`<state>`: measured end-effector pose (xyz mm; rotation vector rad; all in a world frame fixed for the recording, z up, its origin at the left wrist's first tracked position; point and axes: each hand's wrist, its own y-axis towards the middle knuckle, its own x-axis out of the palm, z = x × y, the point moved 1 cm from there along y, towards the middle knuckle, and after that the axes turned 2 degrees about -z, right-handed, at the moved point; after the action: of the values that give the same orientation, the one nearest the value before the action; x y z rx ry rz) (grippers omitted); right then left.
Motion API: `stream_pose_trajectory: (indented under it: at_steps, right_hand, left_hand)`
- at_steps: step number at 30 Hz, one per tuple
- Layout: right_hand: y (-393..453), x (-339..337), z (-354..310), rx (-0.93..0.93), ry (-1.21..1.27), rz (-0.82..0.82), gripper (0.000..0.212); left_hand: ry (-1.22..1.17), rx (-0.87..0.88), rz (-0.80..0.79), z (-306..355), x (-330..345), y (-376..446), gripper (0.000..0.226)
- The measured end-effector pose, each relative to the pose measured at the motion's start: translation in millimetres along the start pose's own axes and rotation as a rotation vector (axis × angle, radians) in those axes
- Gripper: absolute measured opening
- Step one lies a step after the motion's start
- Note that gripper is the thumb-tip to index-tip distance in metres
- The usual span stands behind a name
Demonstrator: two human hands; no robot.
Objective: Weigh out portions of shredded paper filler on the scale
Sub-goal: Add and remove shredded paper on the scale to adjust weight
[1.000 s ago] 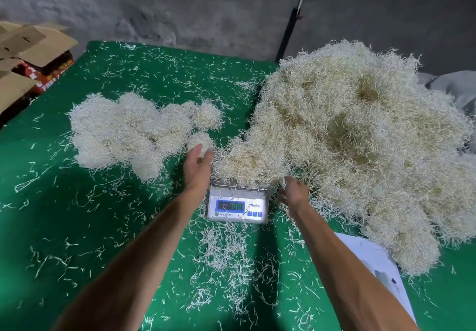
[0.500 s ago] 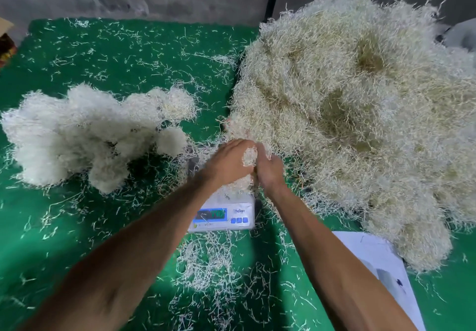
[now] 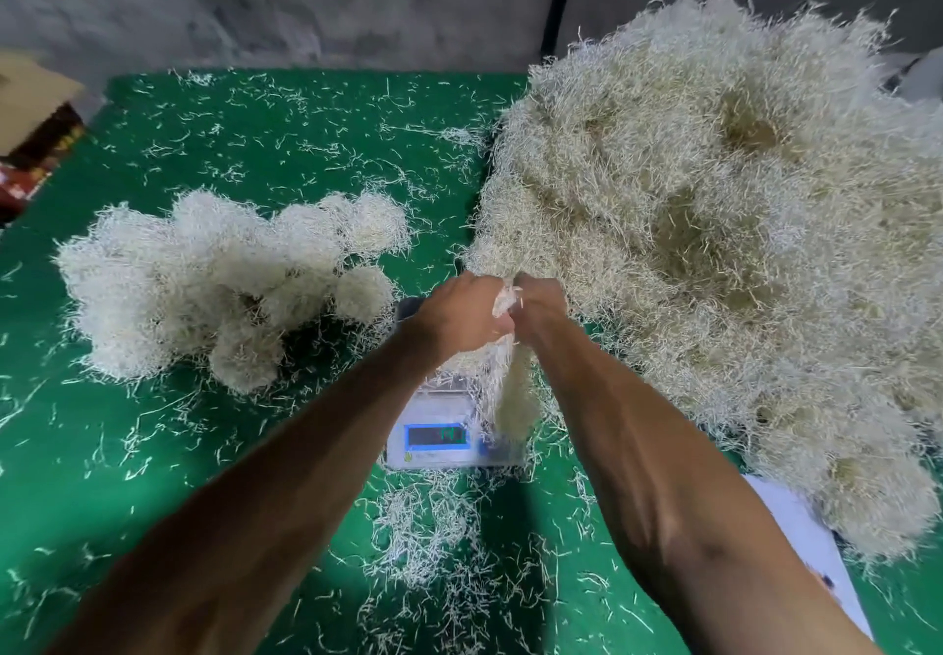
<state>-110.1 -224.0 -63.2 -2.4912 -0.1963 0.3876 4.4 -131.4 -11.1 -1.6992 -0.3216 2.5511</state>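
We find the left hand (image 3: 462, 315) and right hand (image 3: 542, 303) clamped together on a paper tuft (image 3: 505, 297) above the scale (image 3: 451, 437); trailing strands bridging onto the bulk pile (image 3: 714, 226) could falsify the reading.

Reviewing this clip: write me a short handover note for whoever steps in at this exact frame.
Hands: left hand and right hand together grip a clump of shredded paper above the scale; strands trail down over its front right.
Things: big loose heap right of the scale, weighed clumps to its left, all on the green table.
Done: several portions set aside left.
Left: this portion is not yet placed with them; display unreadable here. Most of the heap remains to weigh.
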Motion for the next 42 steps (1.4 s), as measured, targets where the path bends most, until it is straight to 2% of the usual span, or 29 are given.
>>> stream_pose_trajectory:
  at_steps: [1,3,4,6,8,10,13,15,17,19,20,21,23,25,28,31,33,35,37,38,39,40,42]
  right_hand:
    - [7,-16,-6,0.052,-0.099,0.063,0.04]
    - [22,-48,-8,-0.038,-0.502,0.226,0.053]
    - [31,-63,-12,-0.078,-0.421,0.255,0.057]
    - [30,-80,-26,-0.082,-0.039,0.322,0.051]
    - [29,-77,-27,-0.103,0.134,0.324,0.058]
    - [25,-73,-30,-0.167,0.203,0.237,0.066]
    - [17,-78,-34,-0.183,0.182,0.093,0.051]
    - [10,-77,-40,-0.14,0.092,-0.069,0.04]
    - [-2,-69,-47,-0.116,0.124,-0.281,0.045]
    - [-15,-60,-56,-0.093,0.229,-0.46,0.057]
    - [-21,-57,-61,-0.093,0.237,-0.527,0.056]
    - [-26,-54,-65,-0.105,0.234,-0.581,0.049]
    - [-28,-51,-71,-0.156,0.315,-0.625,0.031]
    - [-15,-62,-74,-0.123,0.496,-0.468,0.033]
    - [10,-94,-69,0.012,0.76,-0.158,0.035]
    - [16,-113,-51,0.108,0.857,0.078,0.033]
    - [21,-118,-35,0.021,0.692,0.148,0.042]
    - [23,-115,-19,-0.136,0.223,0.187,0.044]
    - [13,-107,-7,-0.201,-0.335,0.204,0.056]
    - [8,-100,-3,-0.219,-0.553,0.15,0.061]
    - [0,-94,-2,-0.234,-0.725,0.086,0.06]
    - [-6,-88,-1,-0.254,-0.917,0.07,0.053]
    - [-18,-77,-3,-0.315,-1.35,0.188,0.029]
  left_hand:
    - [-0.004,0.044,0.003,-2,-4,-7,0.061]
    - [-0.013,0.097,0.057,-19,-14,-25,0.067]
    - [-0.037,0.085,0.105,-33,-18,-31,0.066]
    - [-0.104,0.011,0.147,-56,-21,-36,0.064]
    - [-0.127,-0.051,0.157,-65,-14,-35,0.065]
    - [-0.126,-0.11,0.176,-63,-5,-29,0.069]
    - [-0.106,-0.165,0.231,-55,9,-18,0.082]
    - [0.001,-0.167,0.168,-45,15,-7,0.097]
    - [0.039,-0.129,0.065,-27,22,2,0.115]
    - [-0.119,-0.123,0.035,-3,30,8,0.124]
    - [-0.273,-0.155,0.055,7,33,10,0.119]
    - [-0.433,-0.191,0.115,14,36,11,0.104]
    - [-0.631,-0.16,0.258,18,38,9,0.052]
    - [-0.618,-0.063,0.286,11,34,5,0.02]
    - [-0.605,-0.025,0.256,-12,24,-4,0.023]
    - [-0.686,-0.133,0.349,-35,11,-12,0.022]
    - [-0.809,-0.233,0.472,-47,6,-15,0.029]
    - [-0.838,-0.304,0.525,-52,1,-18,0.034]
    - [-0.718,-0.371,0.409,-52,0,-20,0.017]
    - [-0.622,-0.401,0.353,-52,2,-19,0.048]
    - [-0.558,-0.421,0.322,-52,4,-20,0.067]
    - [-0.528,-0.449,0.322,-53,4,-23,0.074]
    - [-0.509,-0.504,0.278,-54,7,-28,0.083]
